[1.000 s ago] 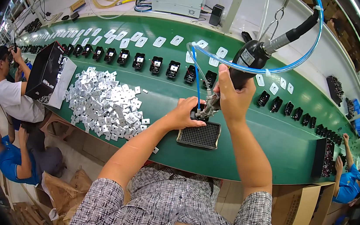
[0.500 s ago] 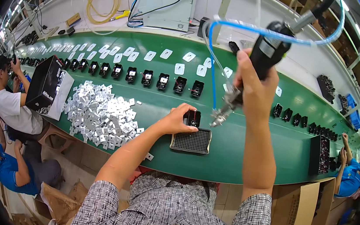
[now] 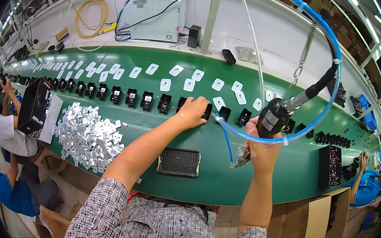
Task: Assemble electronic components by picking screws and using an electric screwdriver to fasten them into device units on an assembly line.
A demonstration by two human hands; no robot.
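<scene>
My left hand [image 3: 193, 113] reaches to the row of black plastic housings [image 3: 164, 103], its thumb and fingers round one black housing [image 3: 208, 112]. Fingers partly cover the housing left of it. In my right hand [image 3: 263, 151] is a black power screwdriver [image 3: 274, 117], tilted with its metal tip pointing down and left above the green bench. A blue hose loops from it, and a coil spring hangs above. Nearer to me lies a small black grid tray [image 3: 179, 162] with pale edges; nothing sits on it.
A heap of small white plates [image 3: 90, 137] lies on the left of the green bench [image 3: 220, 187]. White flat pieces [image 3: 175, 70] lie behind the housings. Black boxes [image 3: 330, 167] stand at both sides, with co-workers beyond. An open carton [image 3: 305, 224] is at lower right.
My left hand has moved the black housing from the grid tray forward to the row. My right hand with the screwdriver has come lower and nearer. The view has shifted right.
</scene>
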